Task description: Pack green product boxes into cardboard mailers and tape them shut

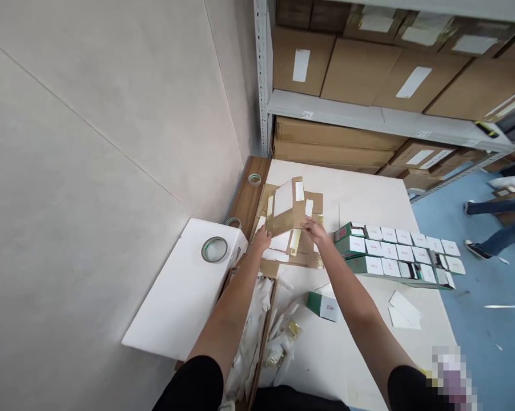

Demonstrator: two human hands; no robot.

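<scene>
Between my two hands is a brown cardboard piece [284, 221], tilted, with a large white label and a folded side strip. My left hand [262, 237] is closed on its lower left corner. At its lower right edge, my right hand [314, 230] pinches it between thumb and fingers. Underneath lies a pile of flattened cardboard [314, 203] with white labels and yellowish tape, partly hidden by the held piece. A small green and white box [324, 306] lies on the table, nearer to me and left of my right forearm.
Rows of green and white boxes [397, 251] stand on the white table [369, 191]. White cards [405, 311] lie nearby. Left is a white foam block [172, 302] with a tape roll [214, 249]. An open carton [257, 319] holds scraps. Shelves [347, 105] hold cartons; a person's legs [501, 228] show right.
</scene>
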